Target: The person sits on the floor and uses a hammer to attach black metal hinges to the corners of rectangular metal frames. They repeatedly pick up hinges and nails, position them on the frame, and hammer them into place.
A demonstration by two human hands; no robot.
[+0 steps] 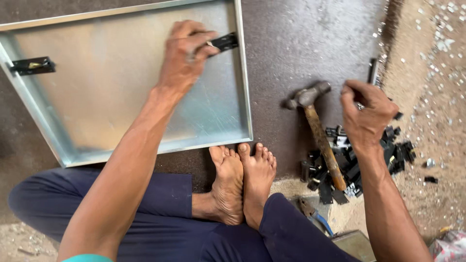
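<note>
Galvanised steel forms the shallow tray (121, 92) lying flat on the floor, so fittings can be set. A black latch (224, 42) is pinched against its right rim by the left hand (182, 58). A hammer (318, 131) is kept near, and the right hand (366, 114) is closed on a small piece over the black parts (354, 167).
</note>
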